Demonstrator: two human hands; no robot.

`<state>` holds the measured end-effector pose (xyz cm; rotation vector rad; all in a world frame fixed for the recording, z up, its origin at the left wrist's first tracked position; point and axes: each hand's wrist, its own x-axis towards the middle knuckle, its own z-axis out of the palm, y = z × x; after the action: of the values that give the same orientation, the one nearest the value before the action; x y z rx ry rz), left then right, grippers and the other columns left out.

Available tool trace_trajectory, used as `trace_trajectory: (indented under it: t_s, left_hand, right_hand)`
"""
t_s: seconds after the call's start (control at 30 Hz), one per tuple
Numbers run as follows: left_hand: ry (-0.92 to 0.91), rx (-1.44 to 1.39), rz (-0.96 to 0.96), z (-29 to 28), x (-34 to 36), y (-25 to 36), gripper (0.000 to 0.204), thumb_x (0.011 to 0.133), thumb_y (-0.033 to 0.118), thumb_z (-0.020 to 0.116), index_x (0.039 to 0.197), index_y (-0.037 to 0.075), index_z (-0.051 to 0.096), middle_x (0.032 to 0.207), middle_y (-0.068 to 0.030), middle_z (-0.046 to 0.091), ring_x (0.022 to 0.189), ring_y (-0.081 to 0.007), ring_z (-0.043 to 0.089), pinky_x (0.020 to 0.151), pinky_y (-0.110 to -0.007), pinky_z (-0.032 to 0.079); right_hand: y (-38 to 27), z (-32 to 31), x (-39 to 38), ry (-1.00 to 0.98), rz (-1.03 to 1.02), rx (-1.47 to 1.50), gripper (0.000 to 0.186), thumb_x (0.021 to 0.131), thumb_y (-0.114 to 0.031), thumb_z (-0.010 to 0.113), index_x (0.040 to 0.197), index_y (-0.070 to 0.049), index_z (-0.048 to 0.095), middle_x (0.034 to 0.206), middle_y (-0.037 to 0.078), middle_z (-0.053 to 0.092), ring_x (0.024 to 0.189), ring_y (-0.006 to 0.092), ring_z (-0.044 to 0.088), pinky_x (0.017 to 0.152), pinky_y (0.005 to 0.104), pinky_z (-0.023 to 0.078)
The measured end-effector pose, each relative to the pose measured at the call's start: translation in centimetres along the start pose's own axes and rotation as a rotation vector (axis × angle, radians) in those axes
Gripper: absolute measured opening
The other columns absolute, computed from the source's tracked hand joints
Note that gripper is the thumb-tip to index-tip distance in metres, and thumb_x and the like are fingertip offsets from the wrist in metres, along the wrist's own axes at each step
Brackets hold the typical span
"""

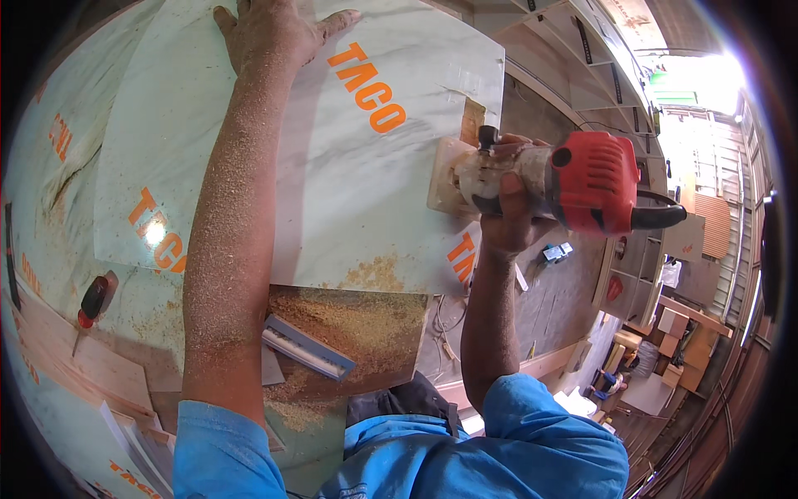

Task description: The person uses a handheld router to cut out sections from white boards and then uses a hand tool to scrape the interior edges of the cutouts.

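Currently, red power tool (594, 183) at the panel's right side, gripped in the right hand (517, 200), fingers wrapped around its pale lower body. Its base plate (449, 176) appears to rest on the white panel (349, 208) near the edge. Left hand (268, 33) well apart from it, toward the far side, palm down on the same panel, fingers spread, clamped on nothing. Hands not together.

Tool: red vented housing, black knob (489, 135) by the base, black tail end pointing right; lower body scuffed and dusty. Panel: glossy, grey marbling, bold orange lettering; brown patch (472, 119) just beyond the base, cannot tell whether cut or bare wood. Sawdust (374, 271) along the near edge, more on the brown board (391, 364) below; left forearm coated too.

Containers: open cabinet (532, 46) with dividers, upper right, contents unclear. Low shelf unit (637, 293) at right, a red object (614, 289) in one compartment, too small to identify. Screwdriver (93, 299) with black-and-red handle lies left of the left forearm.
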<state>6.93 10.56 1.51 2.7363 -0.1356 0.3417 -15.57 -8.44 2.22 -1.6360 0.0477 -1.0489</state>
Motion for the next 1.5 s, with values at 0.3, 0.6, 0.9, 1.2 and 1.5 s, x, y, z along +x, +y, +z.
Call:
trace_trajectory:
  t_s: [0.3,0.6,0.9,1.2,1.5]
  left_hand:
    - [0.040,-0.030,0.037,-0.2,-0.1,-0.6,0.096,0.079,0.062,0.079,0.147,0.001,0.047,0.155,-0.0204,0.043,0.149,-0.0361,0.033,0.125,-0.056,0.020]
    - [-0.003,-0.014,-0.002,-0.5,0.0,-0.2,0.096,0.078,0.062,0.080,0.144,0.000,0.049,0.154,-0.0216,0.043,0.149,-0.0372,0.033,0.125,-0.056,0.019]
    - [0.112,-0.052,0.058,0.5,-0.5,-0.4,0.095,0.077,0.060,0.081,0.144,0.001,0.048,0.154,-0.0215,0.044,0.148,-0.0383,0.034,0.124,-0.058,0.020]
    - [0.015,0.001,0.015,-0.3,-0.3,0.0,0.093,0.079,0.062,0.079,0.144,0.002,0.049,0.156,-0.0209,0.042,0.150,-0.0369,0.032,0.125,-0.055,0.018]
    - [0.016,0.011,0.008,0.0,-0.4,-0.1,0.098,0.079,0.065,0.077,0.148,0.004,0.045,0.159,-0.0172,0.039,0.152,-0.0333,0.029,0.126,-0.053,0.017]
  right_hand:
    - [-0.5,0.0,0.1,-0.101,0.005,0.054,0.035,0.077,-0.011,0.074,0.107,0.005,0.065,0.101,0.017,0.069,0.097,0.0294,0.067,0.090,0.0415,0.054]
    - [3.5,2.3,6.3,-0.035,-0.027,-0.093,0.033,0.077,-0.008,0.074,0.105,0.007,0.067,0.097,0.014,0.072,0.085,0.0224,0.070,0.081,0.0358,0.057]
    - [5.8,2.5,8.7,-0.031,-0.048,-0.045,0.030,0.073,-0.002,0.078,0.100,0.006,0.068,0.094,0.009,0.071,0.084,0.0185,0.067,0.083,0.0307,0.053]
    - [6.4,3.3,9.3,0.005,-0.121,-0.100,0.027,0.077,-0.008,0.076,0.100,0.005,0.068,0.093,0.011,0.071,0.079,0.0208,0.070,0.073,0.0337,0.058]
    - [6.9,2.3,9.6,-0.048,-0.035,-0.069,0.028,0.073,-0.002,0.078,0.098,0.006,0.070,0.094,0.008,0.071,0.084,0.0175,0.066,0.083,0.0293,0.052]
